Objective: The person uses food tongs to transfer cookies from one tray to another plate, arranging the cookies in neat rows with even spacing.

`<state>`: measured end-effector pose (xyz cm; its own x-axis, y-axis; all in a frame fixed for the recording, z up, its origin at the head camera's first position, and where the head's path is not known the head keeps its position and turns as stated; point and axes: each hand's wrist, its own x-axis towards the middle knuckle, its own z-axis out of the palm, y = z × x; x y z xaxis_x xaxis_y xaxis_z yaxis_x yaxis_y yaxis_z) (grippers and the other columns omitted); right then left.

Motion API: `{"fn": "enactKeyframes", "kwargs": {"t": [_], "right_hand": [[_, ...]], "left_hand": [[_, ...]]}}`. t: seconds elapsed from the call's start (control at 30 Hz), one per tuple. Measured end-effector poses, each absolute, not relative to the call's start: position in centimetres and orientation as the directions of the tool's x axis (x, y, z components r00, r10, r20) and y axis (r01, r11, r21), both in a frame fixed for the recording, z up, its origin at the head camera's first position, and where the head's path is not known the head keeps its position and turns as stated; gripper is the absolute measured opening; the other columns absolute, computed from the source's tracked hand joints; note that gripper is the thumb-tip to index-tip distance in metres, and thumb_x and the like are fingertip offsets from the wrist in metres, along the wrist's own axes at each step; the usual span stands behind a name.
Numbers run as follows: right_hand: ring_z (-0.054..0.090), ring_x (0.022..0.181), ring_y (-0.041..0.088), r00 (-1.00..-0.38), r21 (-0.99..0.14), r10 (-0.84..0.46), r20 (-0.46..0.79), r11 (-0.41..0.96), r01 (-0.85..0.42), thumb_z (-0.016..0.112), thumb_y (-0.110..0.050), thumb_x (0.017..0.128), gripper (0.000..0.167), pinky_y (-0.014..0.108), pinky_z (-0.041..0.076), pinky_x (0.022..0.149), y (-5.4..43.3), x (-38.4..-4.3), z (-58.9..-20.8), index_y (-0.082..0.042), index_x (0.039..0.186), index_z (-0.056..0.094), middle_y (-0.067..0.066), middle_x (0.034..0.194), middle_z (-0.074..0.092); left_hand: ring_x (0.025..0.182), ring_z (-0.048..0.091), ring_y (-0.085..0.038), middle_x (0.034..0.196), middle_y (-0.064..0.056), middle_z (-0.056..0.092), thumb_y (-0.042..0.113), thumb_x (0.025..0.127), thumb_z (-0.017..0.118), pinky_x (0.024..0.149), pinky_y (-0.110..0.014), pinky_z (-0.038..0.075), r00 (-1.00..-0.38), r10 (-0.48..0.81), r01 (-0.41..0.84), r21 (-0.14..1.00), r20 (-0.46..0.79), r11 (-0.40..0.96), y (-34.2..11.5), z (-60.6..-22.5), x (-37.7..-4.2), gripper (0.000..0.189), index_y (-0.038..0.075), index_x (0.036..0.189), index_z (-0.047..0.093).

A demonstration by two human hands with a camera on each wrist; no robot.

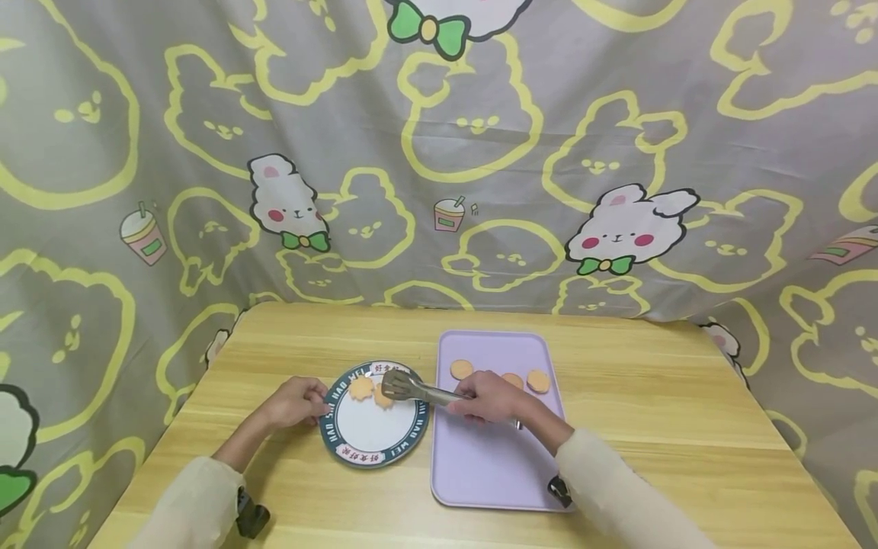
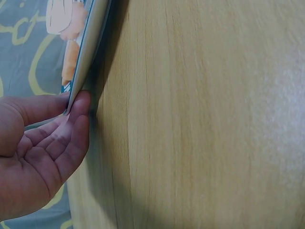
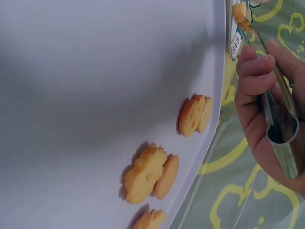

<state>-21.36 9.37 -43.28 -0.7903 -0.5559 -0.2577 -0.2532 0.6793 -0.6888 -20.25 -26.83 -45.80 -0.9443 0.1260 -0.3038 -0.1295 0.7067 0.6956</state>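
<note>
My left hand pinches the near-left rim of a round plate with a dark green lettered border; in the left wrist view its thumb lies on the upper face. My right hand grips metal tongs, whose tips reach over the plate. A scalloped biscuit lies on the plate, and a second biscuit sits right at the tong tips. In the right wrist view the tongs run through my fingers toward the plate. Whether the tips still pinch that second biscuit, I cannot tell.
A lilac tray lies under my right hand, with a round biscuit and another biscuit toward its far side. Several biscuits, some scalloped, show in the right wrist view. A patterned curtain hangs behind the wooden table.
</note>
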Motion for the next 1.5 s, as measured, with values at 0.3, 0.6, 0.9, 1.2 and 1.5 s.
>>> {"fn": "enactKeyframes", "kwargs": {"t": [0.3, 0.6, 0.9, 1.2, 1.5], "right_hand": [[0.048, 0.049, 0.008, -0.781, -0.668, -0.568, -0.258, 0.689, -0.28, 0.063, -0.037, 0.088, 0.027, 0.02, 0.039, 0.047, 9.4, -21.4, -43.1, -0.011, 0.08, 0.067, 0.001, 0.058, 0.06], [0.047, 0.051, 0.01, -0.807, -0.687, -0.526, -0.267, 0.692, -0.223, 0.063, -0.042, 0.087, 0.031, 0.023, 0.039, 0.047, 10.3, -21.7, -42.5, -0.014, 0.076, 0.062, -0.001, 0.059, 0.057], [0.048, 0.053, 0.01, -0.835, -0.703, -0.514, -0.198, 0.668, -0.244, 0.062, -0.042, 0.088, 0.033, 0.023, 0.04, 0.049, 13.3, -21.9, -41.3, -0.01, 0.082, 0.066, 0.012, 0.069, 0.063], [0.046, 0.053, 0.011, -0.863, -0.716, -0.473, -0.178, 0.664, -0.217, 0.059, -0.041, 0.09, 0.039, 0.024, 0.04, 0.046, 18.7, -21.9, -40.3, -0.003, 0.086, 0.064, 0.006, 0.064, 0.058], [0.047, 0.053, 0.012, -0.875, -0.682, -0.427, -0.228, 0.711, -0.169, 0.06, -0.041, 0.09, 0.039, 0.025, 0.041, 0.045, 23.1, -20.7, -40.8, -0.003, 0.087, 0.064, 0.006, 0.064, 0.056]], "left_hand": [[0.068, 0.06, -0.017, 0.081, -0.009, 0.062, 0.005, 0.083, 0.066, 0.063, -0.03, 0.055, -0.94, 0.119, -0.141, 0.681, -0.32, 0.719, -26.7, -45.8, -20.5, 0.024, -0.005, 0.104, 0.059], [0.068, 0.06, -0.017, 0.081, -0.009, 0.061, 0.005, 0.083, 0.066, 0.063, -0.03, 0.055, -0.939, 0.12, -0.138, 0.672, -0.323, 0.727, -26.4, -45.4, -20.7, 0.024, -0.005, 0.104, 0.059], [0.066, 0.061, -0.017, 0.081, -0.009, 0.064, 0.005, 0.083, 0.067, 0.062, -0.031, 0.055, -0.941, 0.125, -0.137, 0.69, -0.315, 0.711, -26.7, -45.6, -20.6, 0.03, -0.006, 0.109, 0.057], [0.066, 0.063, -0.019, 0.082, -0.012, 0.062, 0.0, 0.082, 0.065, 0.063, -0.034, 0.057, -0.929, 0.191, -0.13, 0.763, -0.316, 0.634, -27.0, -45.7, -20.0, 0.049, -0.008, 0.126, 0.047], [0.067, 0.063, -0.02, 0.084, -0.012, 0.061, 0.0, 0.082, 0.065, 0.063, -0.035, 0.057, -0.919, 0.251, -0.104, 0.801, -0.304, 0.59, -27.6, -46.0, -19.9, 0.052, -0.007, 0.129, 0.044]]}}
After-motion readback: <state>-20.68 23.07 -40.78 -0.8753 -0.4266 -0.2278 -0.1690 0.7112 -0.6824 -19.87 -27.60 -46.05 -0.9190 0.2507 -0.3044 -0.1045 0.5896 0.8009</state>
